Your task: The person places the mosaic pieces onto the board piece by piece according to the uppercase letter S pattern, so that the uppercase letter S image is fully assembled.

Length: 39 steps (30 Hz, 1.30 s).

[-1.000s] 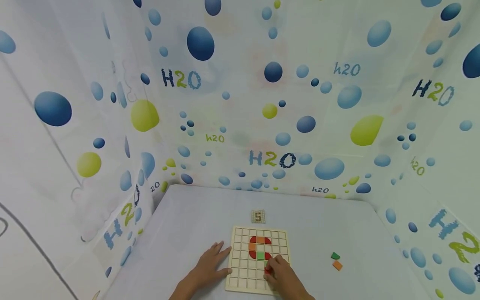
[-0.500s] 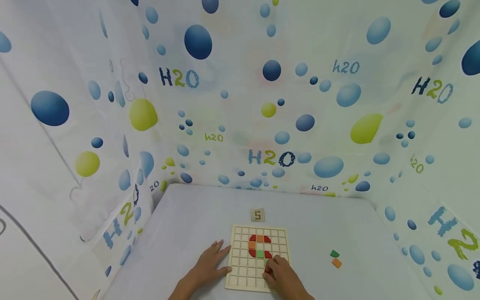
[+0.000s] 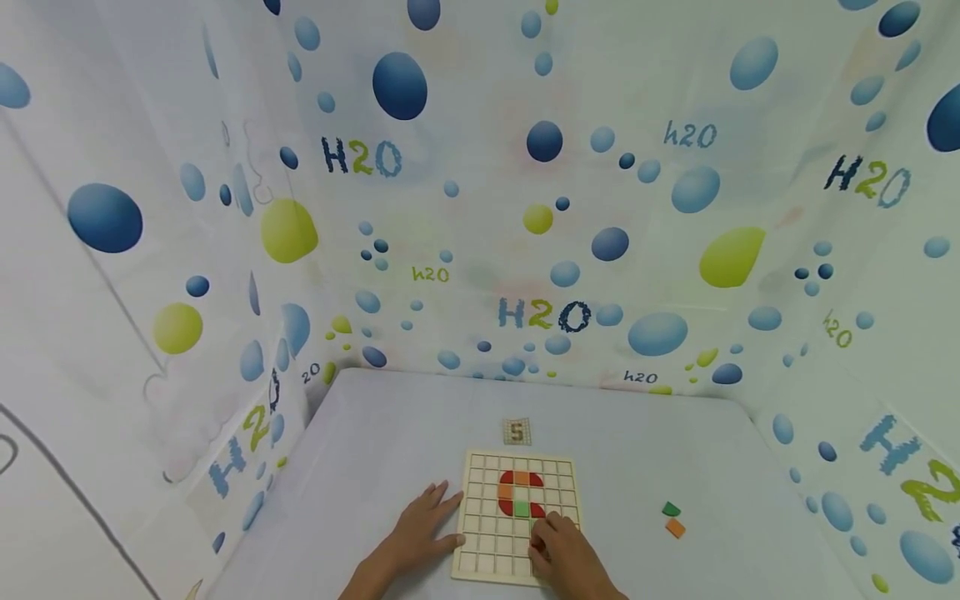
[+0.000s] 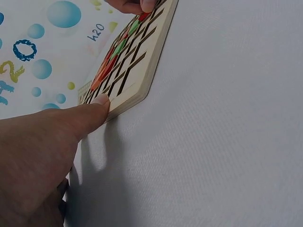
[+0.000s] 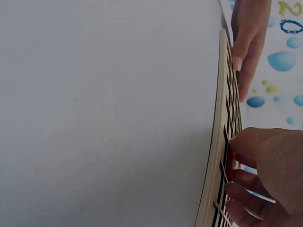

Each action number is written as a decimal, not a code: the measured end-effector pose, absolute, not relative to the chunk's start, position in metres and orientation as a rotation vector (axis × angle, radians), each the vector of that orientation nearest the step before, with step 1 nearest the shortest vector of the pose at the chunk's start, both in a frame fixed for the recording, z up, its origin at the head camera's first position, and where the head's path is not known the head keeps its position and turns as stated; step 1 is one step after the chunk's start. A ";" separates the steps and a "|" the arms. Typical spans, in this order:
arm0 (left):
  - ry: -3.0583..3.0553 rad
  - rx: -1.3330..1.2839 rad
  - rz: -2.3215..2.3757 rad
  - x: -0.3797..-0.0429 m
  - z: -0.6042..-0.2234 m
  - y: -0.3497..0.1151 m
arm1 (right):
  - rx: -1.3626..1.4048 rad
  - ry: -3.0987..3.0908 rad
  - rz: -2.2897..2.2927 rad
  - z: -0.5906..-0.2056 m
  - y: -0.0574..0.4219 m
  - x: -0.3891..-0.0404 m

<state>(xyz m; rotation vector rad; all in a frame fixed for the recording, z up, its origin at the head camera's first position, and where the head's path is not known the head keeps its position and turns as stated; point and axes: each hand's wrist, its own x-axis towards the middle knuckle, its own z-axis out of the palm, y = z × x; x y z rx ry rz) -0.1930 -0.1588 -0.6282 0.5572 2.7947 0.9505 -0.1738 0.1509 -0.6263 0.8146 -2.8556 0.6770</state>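
Observation:
A square wooden grid board [image 3: 487,546] lies on the table, with red, orange and light green tiles set in its cells in a curved shape. My left hand [image 3: 422,529] rests at the board's left side, fingers spread; in the left wrist view its thumb [image 4: 101,100] presses on the board's edge. Over the lower right cells, my right hand [image 3: 567,552] pinches a red tile [image 5: 230,165] between thumb and fingers, down at the grid. The curled fingers hide part of that tile and the cells around it.
Behind the board lies a small gridded card [image 3: 516,432] with a brown figure like a 5 or S. Loose on the table to the right are a green rounded tile [image 3: 671,508] and an orange square tile [image 3: 676,528]. A bubble-patterned curtain [image 3: 480,208] surrounds the table.
The right hand stays at the same cells, its fingers now covering slightly more of the red tile. The left hand and the board have not moved.

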 end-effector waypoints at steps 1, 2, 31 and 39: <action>2.802 0.564 0.947 -0.193 -0.629 -0.159 | 0.825 -2.854 0.684 -0.627 0.152 -0.174; 2.805 0.564 0.943 -0.193 -0.629 -0.159 | 0.833 -2.855 0.691 -0.628 0.153 -0.174; 2.793 0.558 0.940 -0.192 -0.628 -0.158 | 0.416 -2.993 1.008 -0.608 0.201 -0.190; 2.808 0.550 0.928 -0.194 -0.634 -0.160 | -0.029 -3.009 0.867 -0.597 0.268 -0.200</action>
